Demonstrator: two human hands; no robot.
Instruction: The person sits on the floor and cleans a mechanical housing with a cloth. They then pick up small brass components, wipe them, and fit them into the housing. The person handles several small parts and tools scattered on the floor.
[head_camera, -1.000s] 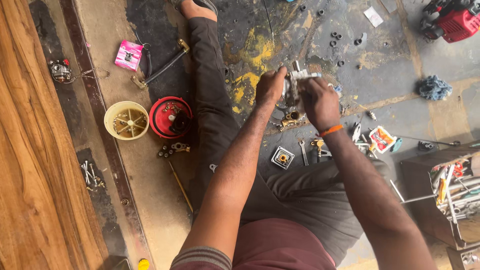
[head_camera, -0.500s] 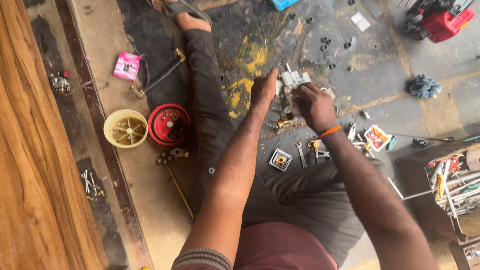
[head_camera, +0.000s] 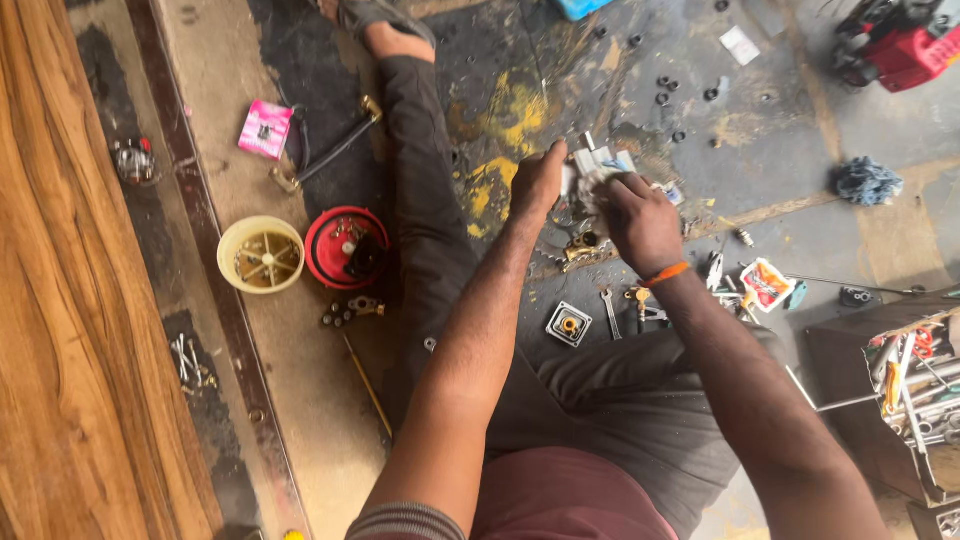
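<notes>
The person sits on the floor (head_camera: 800, 150) with one leg stretched toward the top of the frame. Both hands meet just above centre on a small grey metal part (head_camera: 592, 165). The left hand (head_camera: 538, 185) is closed along the part's left side, apparently to steady it. The right hand (head_camera: 640, 220), with an orange band at the wrist, is curled over its lower right side and covers much of it. The part is held clear of the floor, above the lap, probably so it can be turned and worked on from either side. What kind of component it is cannot be told; the fingers hide too much.

Loose items lie within arm's reach, seemingly laid out for ready access. A red round cover (head_camera: 346, 248) and a cream round cover (head_camera: 261, 255) sit side by side at left of centre. A pink packet (head_camera: 265, 129) lies above them, beside a black hose (head_camera: 330, 150). A square metal plate (head_camera: 568, 324) and a small spanner (head_camera: 610, 312) lie just below the hands. Dark washers (head_camera: 665, 95) are scattered at upper right, with a blue rag (head_camera: 865, 182) and a red machine (head_camera: 900, 45) further right. A box of tools (head_camera: 915, 385) stands at the right edge.
</notes>
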